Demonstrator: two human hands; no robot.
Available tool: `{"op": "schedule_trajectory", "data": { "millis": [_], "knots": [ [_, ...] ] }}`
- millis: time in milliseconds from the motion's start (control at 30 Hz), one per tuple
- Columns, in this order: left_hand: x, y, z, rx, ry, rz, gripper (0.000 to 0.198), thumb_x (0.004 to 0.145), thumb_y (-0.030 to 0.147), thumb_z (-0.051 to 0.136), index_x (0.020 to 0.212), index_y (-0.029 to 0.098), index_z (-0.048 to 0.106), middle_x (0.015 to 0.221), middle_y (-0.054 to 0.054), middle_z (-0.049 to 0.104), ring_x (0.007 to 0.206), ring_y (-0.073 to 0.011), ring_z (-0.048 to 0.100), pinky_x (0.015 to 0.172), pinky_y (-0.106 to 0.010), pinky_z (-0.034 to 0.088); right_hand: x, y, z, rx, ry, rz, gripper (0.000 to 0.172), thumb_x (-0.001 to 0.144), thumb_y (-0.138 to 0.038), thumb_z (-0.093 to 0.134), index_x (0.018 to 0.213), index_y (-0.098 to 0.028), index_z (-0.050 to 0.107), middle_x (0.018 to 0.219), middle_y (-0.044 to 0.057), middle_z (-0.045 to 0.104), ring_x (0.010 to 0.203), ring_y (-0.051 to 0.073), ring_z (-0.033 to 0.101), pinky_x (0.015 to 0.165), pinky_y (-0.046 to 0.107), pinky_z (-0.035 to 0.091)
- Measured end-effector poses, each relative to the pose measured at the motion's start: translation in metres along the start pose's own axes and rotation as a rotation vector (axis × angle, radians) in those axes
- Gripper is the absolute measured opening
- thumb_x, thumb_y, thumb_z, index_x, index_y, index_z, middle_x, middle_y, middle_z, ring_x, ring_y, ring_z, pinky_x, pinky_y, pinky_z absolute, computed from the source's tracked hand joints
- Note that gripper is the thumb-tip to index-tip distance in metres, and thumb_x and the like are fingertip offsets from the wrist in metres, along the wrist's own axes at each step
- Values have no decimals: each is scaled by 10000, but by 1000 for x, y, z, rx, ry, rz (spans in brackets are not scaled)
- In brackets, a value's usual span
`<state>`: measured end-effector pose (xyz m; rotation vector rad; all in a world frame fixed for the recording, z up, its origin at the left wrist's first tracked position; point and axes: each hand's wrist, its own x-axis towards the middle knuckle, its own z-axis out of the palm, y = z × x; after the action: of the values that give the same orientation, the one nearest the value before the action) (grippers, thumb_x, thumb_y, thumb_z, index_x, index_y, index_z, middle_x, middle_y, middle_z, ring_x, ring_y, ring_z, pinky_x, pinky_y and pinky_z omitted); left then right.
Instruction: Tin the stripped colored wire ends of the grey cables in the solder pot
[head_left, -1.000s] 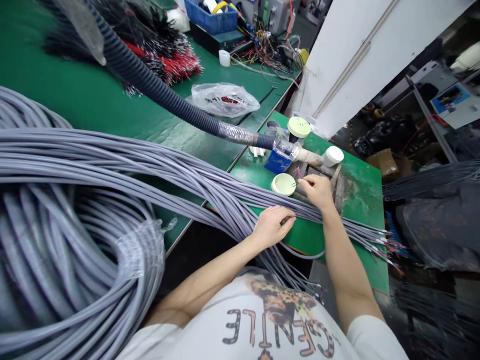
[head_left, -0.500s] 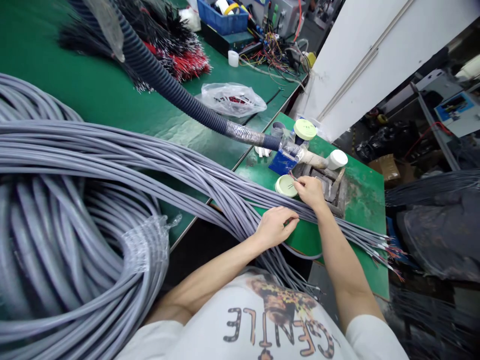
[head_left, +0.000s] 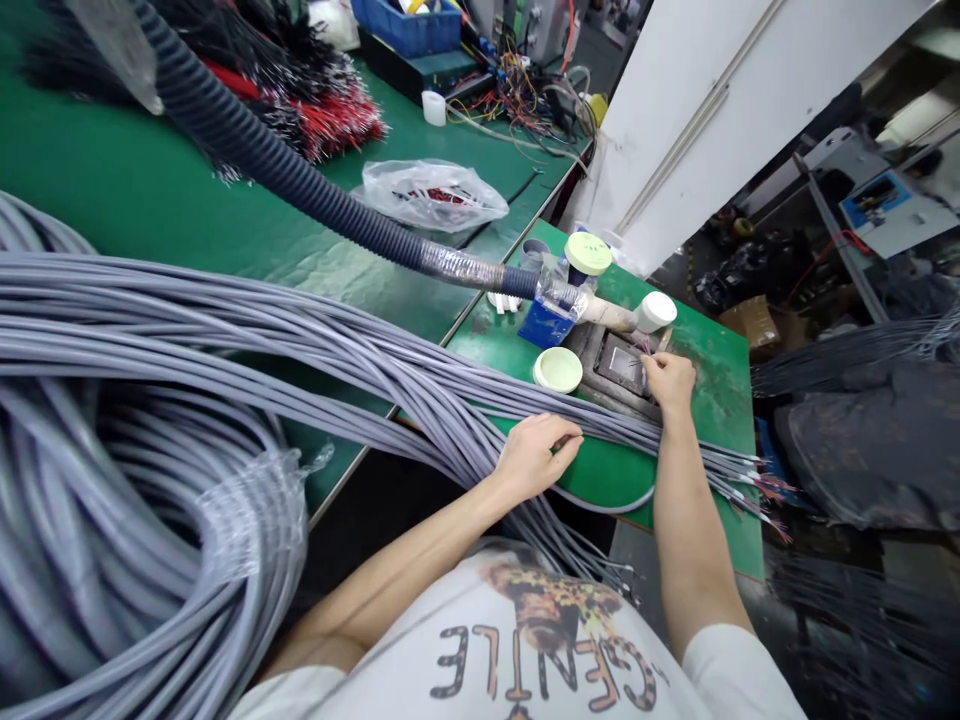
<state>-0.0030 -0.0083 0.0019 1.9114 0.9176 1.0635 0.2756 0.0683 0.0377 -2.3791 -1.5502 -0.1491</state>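
Observation:
My right hand (head_left: 671, 380) is closed in a pinch on thin stripped wires (head_left: 646, 347) at a cable's end. It hovers at the right side of a grimy metal solder pot (head_left: 626, 368) with a shiny rectangular surface. My left hand (head_left: 538, 455) lies over the bundle of grey cables (head_left: 420, 385), fingers loosely bent and thumb apart, with nothing visible between them. Just left of the pot is a round pale-green dish (head_left: 557, 370). One grey cable (head_left: 615, 508) loops below the bundle toward my right forearm.
A ribbed dark hose (head_left: 337, 200) crosses above the bench and ends in a pipe beside the pot, near a blue box (head_left: 546, 322). A white-lidded jar (head_left: 656, 310) and a green-lidded jar (head_left: 587, 254) stand behind. Coiled thick grey cable (head_left: 255, 520) fills the left.
My right hand has moved right with the wires, from over the pale-green dish to the solder pot. My left hand keeps its place on the bundle. The view has shifted slightly.

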Motion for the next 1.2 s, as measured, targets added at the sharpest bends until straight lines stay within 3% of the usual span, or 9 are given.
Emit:
{"op": "schedule_trajectory", "data": {
  "millis": [633, 833, 933, 1067, 1200],
  "knots": [
    [-2, -2, 0, 8, -10, 10, 130, 880, 255, 545, 874, 206, 666, 738, -23, 672, 712, -154, 598, 706, -296, 442, -1, 1, 15, -28, -56, 41, 295, 748, -364, 530, 736, -192, 770, 747, 102, 732, 746, 213, 636, 652, 267, 398],
    [-1, -2, 1, 9, 2, 7, 124, 873, 241, 557, 869, 204, 675, 742, -22, 676, 705, -150, 593, 706, -291, 444, -4, -2, 2, 50, -16, 14, 319, 767, -385, 531, 712, -162, 753, 665, 73, 690, 691, 196, 611, 627, 261, 384],
    [0, -2, 1, -9, 7, 4, 131, 872, 237, 558, 873, 206, 685, 746, -23, 675, 709, -150, 590, 715, -291, 451, -22, -12, -18, 193, 14, -31, 362, 799, -426, 523, 650, -156, 713, 567, 21, 611, 609, 160, 569, 583, 244, 373],
    [1, -1, 1, -143, 53, -47, 142, 862, 272, 582, 858, 199, 704, 716, -25, 658, 687, -145, 574, 702, -289, 460, -67, -38, -48, 655, 2, -49, 326, 786, -440, 598, 607, -174, 654, 500, -25, 522, 509, 134, 497, 528, 249, 370],
    [8, 2, 6, -596, 120, -266, 206, 776, 343, 690, 893, 174, 711, 728, -24, 666, 657, -128, 577, 646, -265, 470, -111, -68, -67, 901, -132, -55, 362, 796, -394, 619, 499, -198, 549, 485, -27, 483, 559, 150, 545, 585, 263, 421]
  ]
}}
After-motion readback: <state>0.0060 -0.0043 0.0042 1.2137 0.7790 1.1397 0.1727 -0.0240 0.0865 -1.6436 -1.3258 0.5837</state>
